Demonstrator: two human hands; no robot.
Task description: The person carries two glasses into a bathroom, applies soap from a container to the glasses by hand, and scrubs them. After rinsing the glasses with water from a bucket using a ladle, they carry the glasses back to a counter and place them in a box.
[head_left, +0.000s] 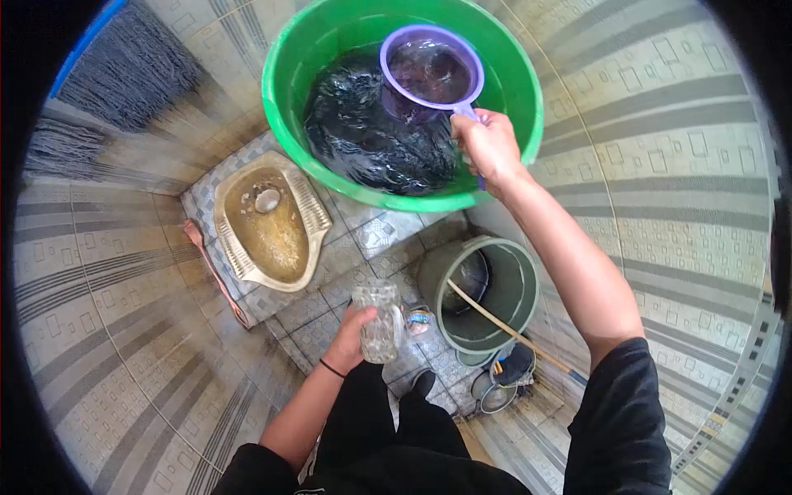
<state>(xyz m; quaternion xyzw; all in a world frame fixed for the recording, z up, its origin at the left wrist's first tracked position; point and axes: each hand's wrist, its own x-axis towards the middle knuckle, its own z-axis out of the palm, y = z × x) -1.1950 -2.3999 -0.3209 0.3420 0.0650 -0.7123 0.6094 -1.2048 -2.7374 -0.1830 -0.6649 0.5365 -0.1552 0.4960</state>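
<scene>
Striped wall tiles [660,124] around a patterned tile floor [318,330]. Nearest: left hand [351,334] has the clear glass mug [378,330] upright above the floor, thumb on the near side; fingers clamped on it, tips partly hidden behind. Small packet [419,318] on the floor beyond. Grey-green bucket [431,276] to the right, wooden stick [495,322] leaning out over its rim. Further out, right hand [487,144] has fingers closed round the handle of the purple dipper [450,106]. Dipper holds liquid, sits inside the green tub [285,132], over rippling dark water; can't tell if its base touches the water. Squat toilet [235,239] left of the tub, grey mop strands [136,70] against the wall, upper left.
</scene>
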